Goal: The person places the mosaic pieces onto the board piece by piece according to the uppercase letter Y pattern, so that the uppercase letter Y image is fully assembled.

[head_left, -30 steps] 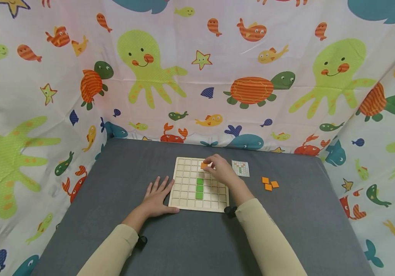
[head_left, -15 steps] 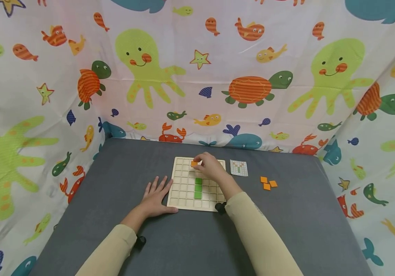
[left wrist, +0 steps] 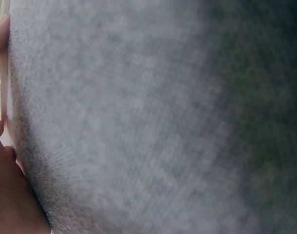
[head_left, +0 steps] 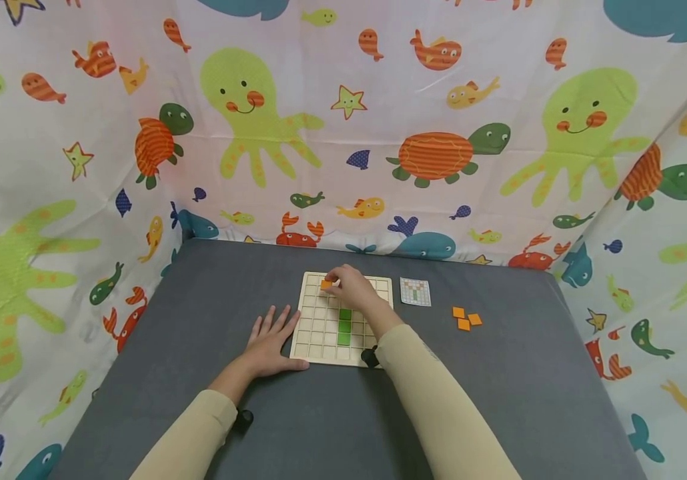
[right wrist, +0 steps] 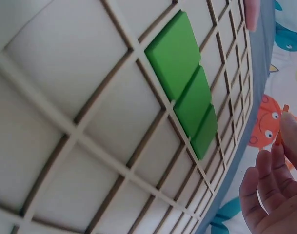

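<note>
A pale wooden grid board (head_left: pixel 318 337) lies on the grey table, and three green square tiles (head_left: pixel 344 327) sit in a column in its cells. Over the board's far rows, my right hand (head_left: pixel 352 291) pinches an orange square tile (head_left: pixel 326 285) between thumb and fingers. In the right wrist view that orange tile (right wrist: pixel 283 124) shows edge-on, raised above the grid. My left hand (head_left: pixel 268 350) lies with fingers spread at the board's left edge, its fingertips and thumb against the rim. Only part of the left hand (left wrist: pixel 11 190) appears in the left wrist view.
Several loose orange tiles (head_left: pixel 463 325) lie on the table to the right. Between them and the board is a small printed pattern card (head_left: pixel 415 292). A sea-animal curtain (head_left: pixel 343 147) hangs behind and at both sides of the grey table (head_left: pixel 319 427).
My right hand has moved left across the board's far rows, carrying the orange tile. The left hand stays at the board's edge.
</note>
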The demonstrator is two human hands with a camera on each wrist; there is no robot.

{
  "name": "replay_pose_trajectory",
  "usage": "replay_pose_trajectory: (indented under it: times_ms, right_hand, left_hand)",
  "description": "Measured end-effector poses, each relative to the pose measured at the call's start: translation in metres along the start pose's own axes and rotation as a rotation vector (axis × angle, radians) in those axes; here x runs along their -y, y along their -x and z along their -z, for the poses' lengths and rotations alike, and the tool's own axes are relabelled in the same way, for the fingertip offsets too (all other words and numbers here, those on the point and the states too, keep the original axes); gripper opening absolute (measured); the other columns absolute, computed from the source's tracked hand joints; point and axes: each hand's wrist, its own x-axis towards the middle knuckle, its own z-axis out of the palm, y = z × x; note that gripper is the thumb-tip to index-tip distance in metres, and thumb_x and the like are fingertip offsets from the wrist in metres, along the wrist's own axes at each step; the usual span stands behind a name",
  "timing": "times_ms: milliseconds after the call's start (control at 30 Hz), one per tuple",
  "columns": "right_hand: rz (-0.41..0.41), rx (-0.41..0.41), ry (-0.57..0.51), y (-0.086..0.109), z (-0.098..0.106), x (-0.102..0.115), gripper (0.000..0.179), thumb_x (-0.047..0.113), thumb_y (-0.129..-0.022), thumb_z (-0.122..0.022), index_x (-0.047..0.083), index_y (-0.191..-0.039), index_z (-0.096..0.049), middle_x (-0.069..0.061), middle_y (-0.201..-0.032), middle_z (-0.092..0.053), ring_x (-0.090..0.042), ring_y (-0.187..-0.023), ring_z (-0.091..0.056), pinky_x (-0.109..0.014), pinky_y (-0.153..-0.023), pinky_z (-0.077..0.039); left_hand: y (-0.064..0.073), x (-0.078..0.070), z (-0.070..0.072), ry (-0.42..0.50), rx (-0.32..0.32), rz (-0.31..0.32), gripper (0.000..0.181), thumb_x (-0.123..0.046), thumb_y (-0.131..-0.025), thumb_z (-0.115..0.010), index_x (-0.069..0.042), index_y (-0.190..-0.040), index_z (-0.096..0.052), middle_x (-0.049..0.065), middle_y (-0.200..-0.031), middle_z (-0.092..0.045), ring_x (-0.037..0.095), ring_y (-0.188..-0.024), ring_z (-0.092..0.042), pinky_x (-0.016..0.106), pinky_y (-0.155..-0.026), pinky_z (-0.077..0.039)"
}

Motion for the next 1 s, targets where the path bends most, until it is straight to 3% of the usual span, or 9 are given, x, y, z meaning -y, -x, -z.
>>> replay_pose_trajectory:
  times_ms: [300, 533, 800, 1000]
  right_hand:
    - [-0.053, 0.051, 0.087, -0.013, -0.016, 0.003, 0.030, 0.026, -0.097, -0.070, 0.011, -0.123, -0.070, -0.007, -0.119, -0.063, -0.022, -0.111, -0.063, -0.041, -0.095, -0.054]
    - [-0.083, 0.068, 0.138, -0.015, -0.019, 0.005, 0.028, 0.027, -0.098, -0.069, 0.012, -0.122, -0.070, -0.004, -0.114, -0.063, -0.020, -0.105, -0.063, -0.041, -0.092, -0.055]
    - [-0.119, 0.058, 0.154, -0.021, -0.024, 0.002, 0.027, 0.026, -0.096, -0.072, 0.013, -0.120, -0.070, -0.004, -0.114, -0.064, -0.020, -0.103, -0.062, -0.039, -0.091, -0.054]
    - [-0.116, 0.044, 0.106, -0.024, -0.027, -0.001, 0.028, 0.023, -0.091, -0.077, 0.017, -0.119, -0.074, -0.003, -0.111, -0.065, -0.020, -0.102, -0.060, -0.038, -0.090, -0.053]
  left_hand:
    - [-0.001, 0.000, 0.000, -0.044, 0.008, 0.012, 0.119, -0.082, -0.073, -0.066, -0.027, -0.164, -0.014, 0.005, -0.171, -0.005, 0.038, -0.157, 0.008, 0.062, -0.123, 0.003]
    - [-0.001, 0.000, 0.001, -0.045, 0.020, 0.007, 0.119, -0.081, -0.074, -0.067, -0.027, -0.164, -0.012, 0.005, -0.172, -0.003, 0.038, -0.156, 0.009, 0.062, -0.123, 0.004]
    - [-0.004, 0.005, -0.002, -0.010, 0.007, -0.014, 0.119, -0.079, -0.074, -0.069, -0.026, -0.164, -0.012, 0.005, -0.172, -0.002, 0.038, -0.156, 0.012, 0.061, -0.122, 0.008]
    - [-0.005, 0.008, -0.006, 0.020, 0.000, -0.021, 0.121, -0.082, -0.072, -0.067, -0.027, -0.164, -0.011, 0.005, -0.172, -0.002, 0.036, -0.156, 0.014, 0.060, -0.121, 0.011]
